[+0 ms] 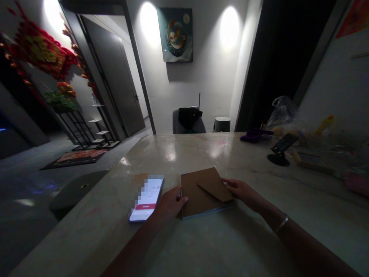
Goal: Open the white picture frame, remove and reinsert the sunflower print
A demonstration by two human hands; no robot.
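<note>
A brown-covered notebook [191, 198] with a pale edge lies on the stone-topped table in front of me. On its upper right a brown triangular flap or folded piece [216, 188] stands out; whether it belongs to the cover I cannot tell. My left hand [171, 202] grips the notebook's left edge, thumb on top. At the right edge, my right hand [240, 192] has its fingers closed against the side near the flap, the fingertips partly hidden. Just left of my left hand lies a phone [148, 202] with a lit screen, partly pixelated.
The table [196, 246] stretches away ahead. A black phone stand [279, 156], a purple item [255, 135], a wooden frame [313, 161] and a plastic bag [284, 113] sit at the right. Beyond the far edge is a chair [175, 123]; a dark stool [76, 192] stands left.
</note>
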